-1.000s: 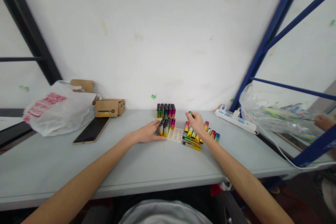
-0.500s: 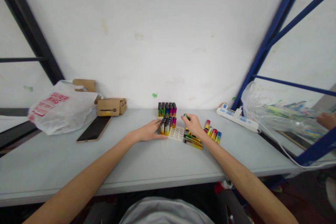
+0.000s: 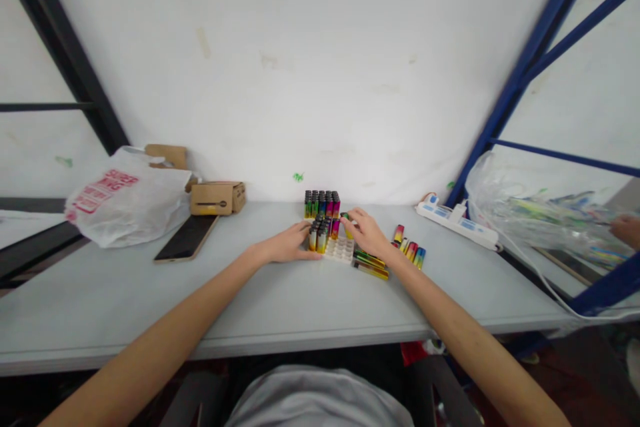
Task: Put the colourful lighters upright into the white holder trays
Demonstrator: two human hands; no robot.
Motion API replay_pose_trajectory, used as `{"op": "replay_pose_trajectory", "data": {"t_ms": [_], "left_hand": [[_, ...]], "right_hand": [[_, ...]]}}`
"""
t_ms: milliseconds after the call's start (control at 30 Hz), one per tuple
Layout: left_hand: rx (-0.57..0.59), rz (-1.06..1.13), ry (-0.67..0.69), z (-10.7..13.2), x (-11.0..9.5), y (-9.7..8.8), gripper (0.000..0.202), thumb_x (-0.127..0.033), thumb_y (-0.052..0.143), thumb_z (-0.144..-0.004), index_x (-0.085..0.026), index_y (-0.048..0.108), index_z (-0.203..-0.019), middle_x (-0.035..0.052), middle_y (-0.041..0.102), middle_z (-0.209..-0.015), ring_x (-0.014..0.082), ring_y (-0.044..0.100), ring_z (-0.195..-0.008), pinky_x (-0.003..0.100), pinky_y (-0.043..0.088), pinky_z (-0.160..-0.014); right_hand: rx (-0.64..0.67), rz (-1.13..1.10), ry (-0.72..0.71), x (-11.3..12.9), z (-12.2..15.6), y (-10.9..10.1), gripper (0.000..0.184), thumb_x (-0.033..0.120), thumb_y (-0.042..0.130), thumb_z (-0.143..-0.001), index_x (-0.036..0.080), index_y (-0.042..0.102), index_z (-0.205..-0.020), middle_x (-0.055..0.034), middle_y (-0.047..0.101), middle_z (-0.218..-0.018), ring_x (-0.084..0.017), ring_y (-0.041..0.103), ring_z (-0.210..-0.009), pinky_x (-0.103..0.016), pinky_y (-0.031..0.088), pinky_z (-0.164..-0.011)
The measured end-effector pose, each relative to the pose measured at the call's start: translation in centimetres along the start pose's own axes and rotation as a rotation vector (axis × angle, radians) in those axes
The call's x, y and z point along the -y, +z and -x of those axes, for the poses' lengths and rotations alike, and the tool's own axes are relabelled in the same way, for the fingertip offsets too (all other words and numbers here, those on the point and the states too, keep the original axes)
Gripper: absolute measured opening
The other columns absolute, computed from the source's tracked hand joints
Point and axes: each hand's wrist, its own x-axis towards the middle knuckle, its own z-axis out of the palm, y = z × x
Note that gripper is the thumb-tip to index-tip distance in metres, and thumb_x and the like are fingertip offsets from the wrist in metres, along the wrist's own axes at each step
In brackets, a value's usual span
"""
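Observation:
A white tray [image 3: 340, 249] with round holes lies on the table, its left part filled with upright lighters [image 3: 320, 235] in bright metallic colours with dark tops. My left hand [image 3: 293, 244] grips the tray's left side, thumb along the front and fingers behind. Between the fingertips of my right hand [image 3: 364, 230] is a green-and-yellow lighter [image 3: 346, 225], held upright at the tray's far right corner. Whether its base sits in a hole, I cannot tell. Loose lighters [image 3: 371, 270] lie flat just right of the tray, partly under my right wrist.
Behind the tray, a full block of upright lighters [image 3: 323, 204] stands near the wall. More lighters [image 3: 411, 251] lie farther right. A phone [image 3: 186, 239], a cardboard box [image 3: 213, 199] and a plastic bag [image 3: 133, 197] are at left. A power strip [image 3: 457, 225] lies right; beyond the blue frame, another person's hand [image 3: 626, 230] shows.
My right hand has brought the green-and-yellow lighter left to the tray's far corner and turned it from tilted to upright. My left hand keeps its place on the tray. The view has shifted slightly.

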Motion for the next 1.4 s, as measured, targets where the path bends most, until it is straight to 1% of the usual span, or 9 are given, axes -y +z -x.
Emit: {"op": "replay_pose_trajectory", "data": {"t_ms": [167,300,433,600,833,1000,1100,1233,1400], "left_hand": [[-0.018,0.003,0.01,0.1,0.1,0.1,0.088,-0.074,0.066,-0.087,-0.016,0.047,-0.151,0.016,0.046,-0.159,0.0337,0.042,-0.147,0.042,0.03,-0.127],[-0.011,0.0,0.006,0.1,0.1,0.1,0.088,-0.074,0.066,-0.087,-0.016,0.048,-0.151,0.0156,0.047,-0.158,0.0335,0.043,-0.147,0.041,0.031,-0.126],[-0.014,0.014,-0.001,0.0,0.1,0.1,0.089,-0.073,0.067,-0.086,-0.015,0.049,-0.151,0.0165,0.047,-0.159,0.0351,0.042,-0.148,0.042,0.031,-0.126],[-0.019,0.01,0.003,0.1,0.1,0.3,0.087,-0.073,0.067,-0.086,-0.016,0.049,-0.15,0.0163,0.047,-0.158,0.0347,0.043,-0.147,0.043,0.031,-0.126],[-0.012,-0.002,0.018,0.2,0.2,0.2,0.082,-0.072,0.065,-0.089,-0.018,0.05,-0.149,0.0161,0.047,-0.158,0.0332,0.044,-0.146,0.043,0.031,-0.126],[-0.002,-0.003,0.018,0.1,0.2,0.2,0.08,-0.071,0.065,-0.089,-0.018,0.052,-0.147,0.0157,0.047,-0.157,0.0332,0.043,-0.146,0.044,0.03,-0.126],[-0.008,-0.001,0.018,0.1,0.1,0.1,0.08,-0.072,0.065,-0.089,-0.018,0.053,-0.147,0.016,0.047,-0.157,0.0331,0.043,-0.146,0.044,0.03,-0.127],[-0.003,-0.006,-0.008,0.1,-0.2,-0.1,0.086,-0.073,0.065,-0.087,-0.015,0.05,-0.15,0.0172,0.046,-0.159,0.034,0.042,-0.148,0.043,0.03,-0.128],[0.012,-0.011,-0.017,0.1,-0.7,-0.4,0.09,-0.073,0.064,-0.088,-0.013,0.048,-0.152,0.018,0.043,-0.161,0.0343,0.039,-0.15,0.042,0.028,-0.129]], "right_hand": [[0.095,0.051,0.011,0.1,0.2,-0.2,0.047,0.054,0.043,-0.107,0.022,0.051,-0.073,0.0008,0.059,-0.062,-0.015,0.051,-0.058,-0.028,0.039,-0.064],[0.153,-0.011,0.058,0.3,0.4,-0.6,0.044,0.053,0.048,-0.106,0.021,0.057,-0.077,-0.002,0.07,-0.066,-0.017,0.063,-0.06,-0.026,0.042,-0.063],[0.285,-0.004,0.019,0.4,0.5,-0.9,0.042,0.052,0.05,-0.106,0.02,0.063,-0.084,-0.0028,0.072,-0.069,-0.017,0.063,-0.059,-0.026,0.041,-0.06],[0.298,0.207,-0.046,1.2,0.0,-0.4,0.034,0.043,0.051,-0.108,0.017,0.068,-0.094,-0.0057,0.074,-0.078,-0.017,0.062,-0.066,-0.026,0.039,-0.065],[0.33,0.488,0.038,2.8,-0.6,-0.2,0.03,0.044,0.054,-0.106,0.018,0.069,-0.108,-0.0114,0.077,-0.089,-0.023,0.071,-0.077,-0.028,0.038,-0.065],[0.412,0.505,0.079,2.2,0.2,0.6,0.035,0.046,0.055,-0.105,0.019,0.074,-0.095,-0.0111,0.076,-0.084,-0.023,0.07,-0.074,-0.028,0.039,-0.065],[0.416,0.394,0.062,1.6,0.2,0.8,0.036,0.045,0.057,-0.104,0.018,0.075,-0.09,-0.0079,0.074,-0.079,-0.018,0.065,-0.067,-0.026,0.037,-0.063],[0.338,0.217,0.003,0.1,-0.3,-1.0,0.037,0.041,0.055,-0.106,0.016,0.073,-0.086,-0.0035,0.071,-0.074,-0.014,0.057,-0.062,-0.025,0.035,-0.063],[0.275,0.351,0.102,-3.3,0.1,-4.8,0.032,0.036,0.054,-0.106,0.015,0.075,-0.094,-0.0075,0.076,-0.084,-0.017,0.063,-0.072,-0.025,0.041,-0.07]]}}
